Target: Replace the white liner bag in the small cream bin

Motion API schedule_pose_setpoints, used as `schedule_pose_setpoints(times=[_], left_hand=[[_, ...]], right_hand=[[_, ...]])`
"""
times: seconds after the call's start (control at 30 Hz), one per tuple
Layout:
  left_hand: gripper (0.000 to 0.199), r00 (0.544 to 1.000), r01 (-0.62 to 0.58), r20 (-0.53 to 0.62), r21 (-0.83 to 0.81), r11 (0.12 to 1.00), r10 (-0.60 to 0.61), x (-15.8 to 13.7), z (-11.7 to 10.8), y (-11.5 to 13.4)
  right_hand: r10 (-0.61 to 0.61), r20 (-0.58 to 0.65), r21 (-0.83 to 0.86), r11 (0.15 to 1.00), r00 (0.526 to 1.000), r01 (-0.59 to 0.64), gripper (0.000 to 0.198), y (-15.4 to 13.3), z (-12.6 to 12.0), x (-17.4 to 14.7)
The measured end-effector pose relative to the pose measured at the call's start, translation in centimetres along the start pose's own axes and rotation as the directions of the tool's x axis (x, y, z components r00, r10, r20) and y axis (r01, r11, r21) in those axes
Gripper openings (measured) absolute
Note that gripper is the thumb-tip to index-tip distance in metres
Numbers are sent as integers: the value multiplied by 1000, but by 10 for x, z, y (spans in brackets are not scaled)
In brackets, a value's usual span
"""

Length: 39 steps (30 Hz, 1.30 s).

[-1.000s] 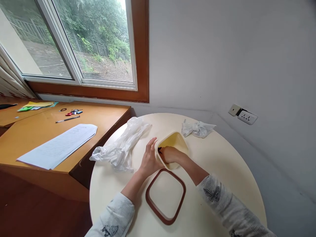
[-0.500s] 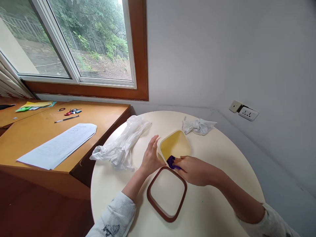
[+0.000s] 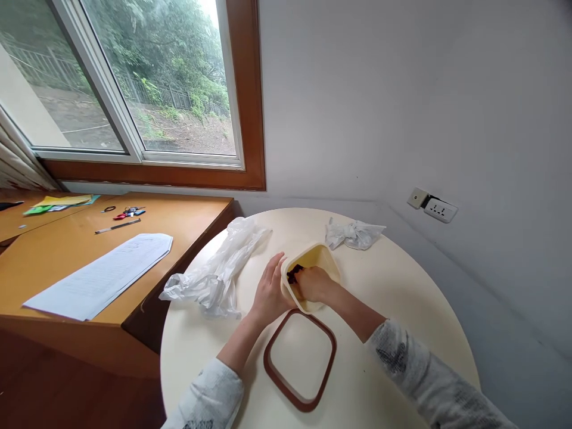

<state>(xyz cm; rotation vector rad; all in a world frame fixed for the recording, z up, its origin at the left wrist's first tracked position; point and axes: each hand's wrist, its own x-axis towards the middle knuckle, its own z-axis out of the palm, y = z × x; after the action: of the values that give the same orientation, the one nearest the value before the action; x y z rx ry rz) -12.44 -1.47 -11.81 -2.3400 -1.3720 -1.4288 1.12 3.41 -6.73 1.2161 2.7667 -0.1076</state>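
Note:
A cream-yellow square plastic bin [image 3: 325, 257] is tilted on the round table, its opening turned toward me. My left hand [image 3: 270, 293] grips its left side, the thumb partly hidden. Inside the opening, my right hand [image 3: 316, 283] presses a dark purple cloth [image 3: 294, 273] against the inner left wall. Most of the right fingertips are out of sight within the bin. A brown square rim ring [image 3: 269, 368] lies flat on the table, just in front of the bin and close to both wrists.
Left of the bin lies a crumpled clear plastic bag [image 3: 218, 271]; behind it sits a knotted plastic bag [image 3: 355, 234]. The round table [image 3: 402, 351] adjoins a wooden desk [image 3: 196, 217] holding papers [image 3: 107, 277], a pen [image 3: 117, 226] and keys [image 3: 131, 212]. A wall socket [image 3: 440, 210] is at right.
My right hand has moved left and deeper into the bin with the purple cloth. The bin has tipped more toward me, the left hand staying on its side. The view has shifted slightly.

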Motion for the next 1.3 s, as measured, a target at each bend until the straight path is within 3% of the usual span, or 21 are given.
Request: schedule_pose_setpoints(times=[0.13,0.27,0.5,0.73,0.9,0.97,1.13,1.3], left_hand=[[103,1000,14,17,1,1000,-14,1,-1,0],[104,999,31,41,-28,999,-30,2,-3,-1],[104,997,46,65,-112,993,-39,3,-7,1],[103,989,145,61,-199,969,-135,4,-12,5],[105,983,184,30,-254,949,-183,2,-13,2],[101,973,226,25,-268,936,-227,1,-13,1],[80,958,282,23,-253,926,-285,-1,-8,4],[95,975,221,28,-182,958,-220,-3,2,9]], right_hand=[[64,50,-79,995,997,-60,18,-4,-4,-17],[39,22,-106,994,999,-36,20,-3,-13,-51],[-227,-142,37,971,963,235,36,11,-18,-103],[-290,-337,-45,955,896,292,40,25,3,-91],[-384,-434,-96,919,815,382,38,32,10,-77],[-366,-453,-97,927,813,363,34,29,10,-76],[-190,-465,-55,981,865,186,28,12,9,-67],[53,-473,109,994,880,-1,16,-20,0,-45]])
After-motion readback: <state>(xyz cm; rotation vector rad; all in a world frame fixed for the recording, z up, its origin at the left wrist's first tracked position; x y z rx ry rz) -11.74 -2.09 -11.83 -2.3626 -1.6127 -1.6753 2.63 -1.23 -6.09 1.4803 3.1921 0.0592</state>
